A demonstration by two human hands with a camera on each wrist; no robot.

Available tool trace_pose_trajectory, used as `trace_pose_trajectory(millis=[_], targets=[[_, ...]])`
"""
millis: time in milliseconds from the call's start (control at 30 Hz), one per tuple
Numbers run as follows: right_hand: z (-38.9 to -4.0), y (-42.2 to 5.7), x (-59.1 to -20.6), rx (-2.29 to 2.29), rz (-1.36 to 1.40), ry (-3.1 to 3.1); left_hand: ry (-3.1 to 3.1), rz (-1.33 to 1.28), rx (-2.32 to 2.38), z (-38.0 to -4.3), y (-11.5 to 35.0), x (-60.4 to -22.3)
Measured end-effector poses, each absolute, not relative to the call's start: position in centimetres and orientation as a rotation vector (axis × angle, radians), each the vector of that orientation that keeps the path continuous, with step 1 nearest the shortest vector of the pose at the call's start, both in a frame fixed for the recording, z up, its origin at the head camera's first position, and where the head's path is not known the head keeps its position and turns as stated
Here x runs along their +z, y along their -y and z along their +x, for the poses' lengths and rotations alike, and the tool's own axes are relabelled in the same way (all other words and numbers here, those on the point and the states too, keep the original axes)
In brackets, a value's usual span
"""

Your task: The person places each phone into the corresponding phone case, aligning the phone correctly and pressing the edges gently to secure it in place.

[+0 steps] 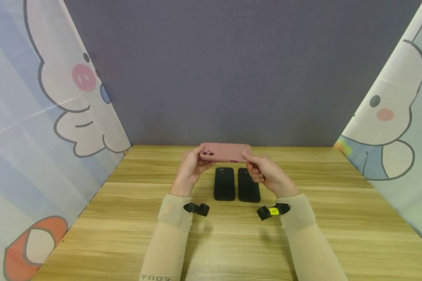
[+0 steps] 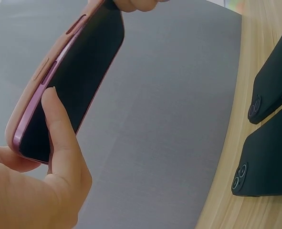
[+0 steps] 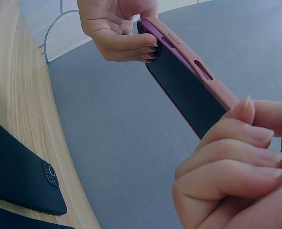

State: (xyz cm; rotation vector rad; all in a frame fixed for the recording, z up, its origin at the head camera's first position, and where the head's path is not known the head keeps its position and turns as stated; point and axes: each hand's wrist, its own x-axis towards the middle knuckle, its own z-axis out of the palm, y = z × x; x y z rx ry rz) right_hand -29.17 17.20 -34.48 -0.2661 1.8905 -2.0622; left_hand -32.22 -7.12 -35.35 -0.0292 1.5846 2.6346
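A phone with a purple frame and dark screen (image 2: 86, 71) is held up above the table, its pink case (image 1: 228, 150) on the back. Along one long side the purple frame (image 3: 176, 55) shows outside the case edge, with a slit between them. My left hand (image 1: 190, 168) grips the camera end, fingers on the screen side in the left wrist view. At the opposite end my right hand (image 1: 269, 173) pinches a corner between thumb and curled fingers. Below lie two black phones or cases, a left one (image 1: 224, 185) and a right one (image 1: 249, 188).
The wooden table (image 1: 228, 242) runs back to a grey panel (image 1: 225, 78). Cartoon-printed curtains (image 1: 17, 148) stand on both sides. Each wrist wears a black strap, the right strap (image 1: 284, 208) with a yellow label.
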Motion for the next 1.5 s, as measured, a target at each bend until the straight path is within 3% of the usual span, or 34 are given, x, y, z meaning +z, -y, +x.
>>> trace_pose_trajectory(millis=[433, 1500], targets=[[-29.4, -17.3, -34.7, -2.079, -0.345, -1.912, -1.536, -0.021, 2.662, -32.2, 7.1, -35.1], [-29.3, -17.5, -34.6, -2.272, -0.153, -1.891, -1.564, 0.041, 2.540, -31.7, 7.5, -34.3]])
